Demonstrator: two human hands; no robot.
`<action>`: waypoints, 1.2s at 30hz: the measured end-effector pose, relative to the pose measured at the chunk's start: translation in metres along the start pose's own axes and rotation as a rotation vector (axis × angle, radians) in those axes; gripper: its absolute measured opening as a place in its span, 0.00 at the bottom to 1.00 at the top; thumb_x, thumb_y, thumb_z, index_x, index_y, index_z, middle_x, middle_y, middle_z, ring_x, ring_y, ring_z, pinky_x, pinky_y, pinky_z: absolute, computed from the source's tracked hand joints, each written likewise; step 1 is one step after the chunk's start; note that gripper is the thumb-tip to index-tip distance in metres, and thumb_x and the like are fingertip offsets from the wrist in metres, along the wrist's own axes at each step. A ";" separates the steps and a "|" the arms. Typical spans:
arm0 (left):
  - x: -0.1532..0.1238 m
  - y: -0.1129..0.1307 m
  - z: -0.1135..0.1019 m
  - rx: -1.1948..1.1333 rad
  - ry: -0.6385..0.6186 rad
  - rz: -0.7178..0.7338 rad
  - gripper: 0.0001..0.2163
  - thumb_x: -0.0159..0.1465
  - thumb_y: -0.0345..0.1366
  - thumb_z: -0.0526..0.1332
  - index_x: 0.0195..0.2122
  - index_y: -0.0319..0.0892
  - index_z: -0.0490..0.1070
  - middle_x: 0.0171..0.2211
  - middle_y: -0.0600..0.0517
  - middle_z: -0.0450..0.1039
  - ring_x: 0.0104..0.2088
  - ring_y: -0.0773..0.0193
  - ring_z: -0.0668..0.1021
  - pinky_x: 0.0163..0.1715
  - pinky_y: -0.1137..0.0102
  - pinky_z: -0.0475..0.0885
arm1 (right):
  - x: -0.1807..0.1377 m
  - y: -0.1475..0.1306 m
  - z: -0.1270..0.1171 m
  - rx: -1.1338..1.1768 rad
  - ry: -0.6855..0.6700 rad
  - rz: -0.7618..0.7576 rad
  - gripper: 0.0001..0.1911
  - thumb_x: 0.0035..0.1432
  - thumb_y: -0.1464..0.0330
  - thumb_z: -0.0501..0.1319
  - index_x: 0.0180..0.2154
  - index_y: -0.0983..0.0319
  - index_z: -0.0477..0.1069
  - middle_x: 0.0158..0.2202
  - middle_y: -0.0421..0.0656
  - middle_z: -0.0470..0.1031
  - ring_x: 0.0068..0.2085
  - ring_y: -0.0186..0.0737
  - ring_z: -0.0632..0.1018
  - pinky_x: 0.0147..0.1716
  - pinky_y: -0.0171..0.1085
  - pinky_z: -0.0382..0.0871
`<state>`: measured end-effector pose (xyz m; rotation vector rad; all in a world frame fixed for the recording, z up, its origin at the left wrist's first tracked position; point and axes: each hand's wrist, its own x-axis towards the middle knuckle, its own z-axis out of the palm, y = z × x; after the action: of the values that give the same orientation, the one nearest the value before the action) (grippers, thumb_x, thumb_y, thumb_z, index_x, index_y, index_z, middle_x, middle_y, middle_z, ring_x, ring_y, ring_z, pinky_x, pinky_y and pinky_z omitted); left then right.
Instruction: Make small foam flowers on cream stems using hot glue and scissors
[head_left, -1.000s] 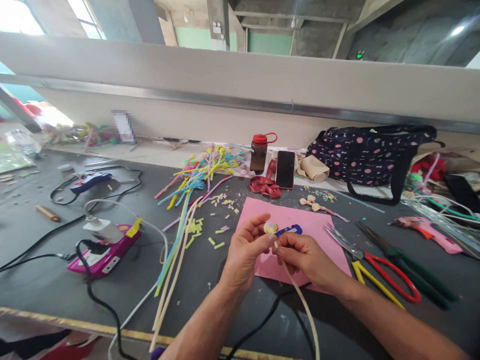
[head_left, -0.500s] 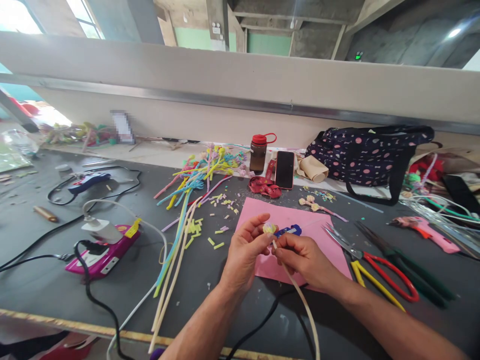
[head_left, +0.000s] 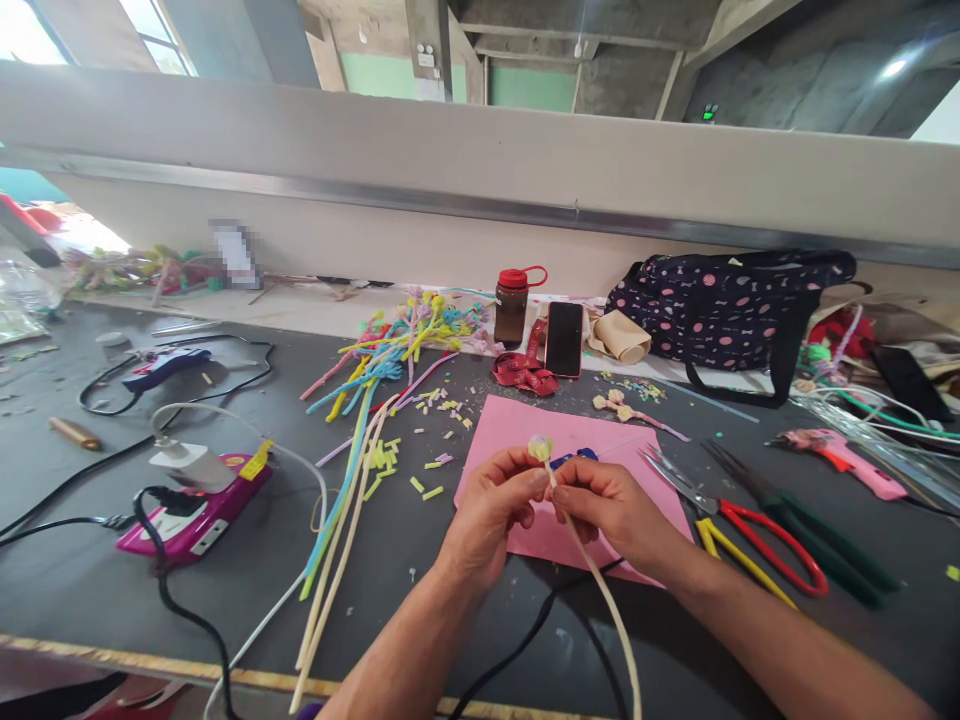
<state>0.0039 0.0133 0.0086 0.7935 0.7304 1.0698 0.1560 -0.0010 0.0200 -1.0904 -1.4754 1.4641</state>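
Observation:
Both my hands meet over a pink paper sheet (head_left: 510,430) on the dark table. My left hand (head_left: 491,510) pinches the top of a long cream stem (head_left: 600,590) just under a small pale flower bud (head_left: 539,447). My right hand (head_left: 611,505) pinches the same stem right beside it. The stem runs down toward the lower edge of the view. A blue object (head_left: 574,456) lies on the paper behind my fingers.
Red, yellow and green handled scissors (head_left: 757,530) lie right of the paper, a pink glue gun (head_left: 840,455) further right. A pile of coloured stems (head_left: 382,370) and cut bits sits to the left, with a pink power strip (head_left: 191,510), cables, a bottle (head_left: 512,303), phone (head_left: 564,338) and spotted bag (head_left: 720,310).
My left fingers have closed down from around the bud to the stem just below it, so the bud now stands free above both hands. The view has shifted slightly.

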 end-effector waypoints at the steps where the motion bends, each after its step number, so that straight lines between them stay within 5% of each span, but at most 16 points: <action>1: 0.000 -0.001 0.000 0.008 0.006 -0.018 0.07 0.52 0.32 0.66 0.32 0.38 0.73 0.23 0.55 0.68 0.20 0.76 0.65 0.17 0.81 0.58 | 0.000 0.001 0.000 -0.003 0.000 -0.002 0.10 0.57 0.67 0.57 0.25 0.63 0.64 0.20 0.34 0.63 0.20 0.27 0.63 0.20 0.29 0.56; 11: 0.003 -0.007 -0.002 0.001 0.048 0.002 0.06 0.49 0.33 0.68 0.26 0.37 0.73 0.18 0.57 0.65 0.17 0.78 0.62 0.16 0.80 0.54 | 0.003 0.005 0.001 -0.027 -0.029 -0.025 0.10 0.57 0.65 0.58 0.26 0.64 0.65 0.21 0.35 0.63 0.20 0.27 0.64 0.20 0.29 0.57; 20: 0.002 -0.005 -0.002 -0.069 -0.042 -0.052 0.07 0.53 0.34 0.66 0.31 0.36 0.73 0.19 0.56 0.65 0.17 0.77 0.63 0.14 0.80 0.53 | 0.004 0.005 -0.002 0.163 -0.070 0.060 0.11 0.56 0.63 0.60 0.28 0.64 0.68 0.21 0.36 0.65 0.18 0.27 0.63 0.18 0.29 0.55; 36: 0.004 -0.007 -0.002 -0.050 0.022 -0.077 0.08 0.52 0.36 0.66 0.28 0.36 0.74 0.16 0.57 0.63 0.16 0.78 0.62 0.14 0.81 0.52 | 0.002 0.007 0.001 0.042 -0.055 0.022 0.09 0.57 0.66 0.57 0.27 0.64 0.66 0.22 0.35 0.64 0.20 0.27 0.64 0.20 0.29 0.58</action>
<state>0.0066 0.0158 0.0013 0.7062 0.7444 1.0249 0.1549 0.0008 0.0133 -1.0518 -1.4681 1.5449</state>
